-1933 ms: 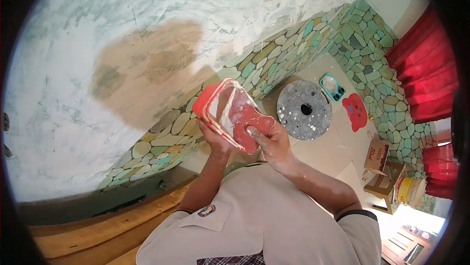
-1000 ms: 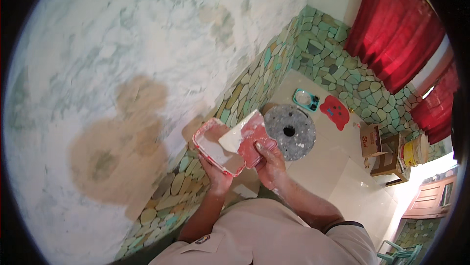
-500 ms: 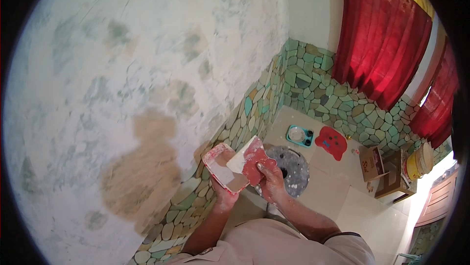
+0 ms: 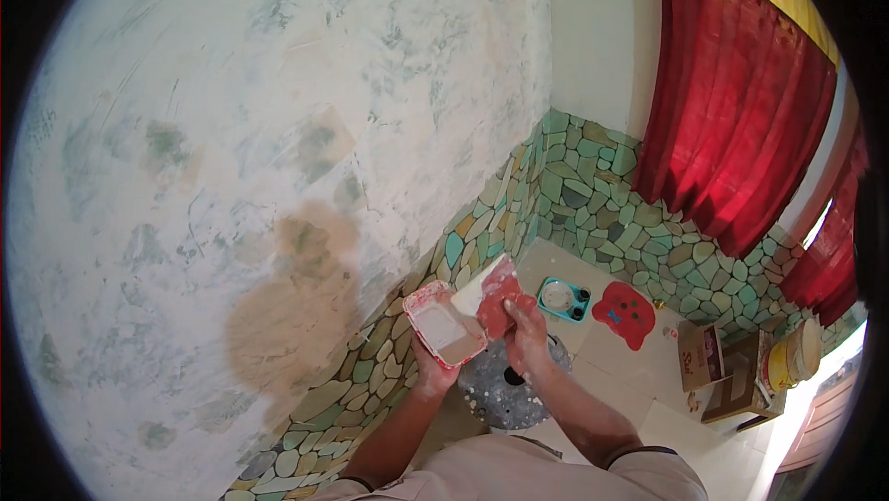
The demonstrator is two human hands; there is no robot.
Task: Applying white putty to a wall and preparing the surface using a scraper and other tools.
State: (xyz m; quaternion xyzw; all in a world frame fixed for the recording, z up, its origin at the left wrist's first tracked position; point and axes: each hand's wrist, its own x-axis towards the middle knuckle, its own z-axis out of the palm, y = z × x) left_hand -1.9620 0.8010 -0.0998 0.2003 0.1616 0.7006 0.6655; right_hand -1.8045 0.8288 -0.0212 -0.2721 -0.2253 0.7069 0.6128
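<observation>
My left hand (image 4: 435, 373) supports a shallow tray (image 4: 414, 323) from below, its rim red and smeared with white. Some pale paste (image 4: 443, 327) lies inside it. In my right hand (image 4: 526, 330) is a flat red putty scraper (image 4: 496, 308), pinched with the thumb on top. White paste coats the scraper's far left part, which overlaps the tray's right side. Whether the two touch I cannot tell. The left fingers are mostly hidden beneath the tray.
To the left rises a patchy whitewashed wall (image 4: 231, 66) above a band of green stone cladding (image 4: 370, 353). A round speckled grey stool (image 4: 500, 390) stands below my hands. Beyond are a turquoise tray (image 4: 553, 311), red mat (image 4: 625, 316), cardboard box (image 4: 696, 357), yellow bucket (image 4: 787, 364) and red curtains (image 4: 732, 103).
The view has tilted toward the upper wall, so the room sits lower in the picture. Both hands, with tray and scraper, appear slightly farther right. The scraper still overlaps the tray.
</observation>
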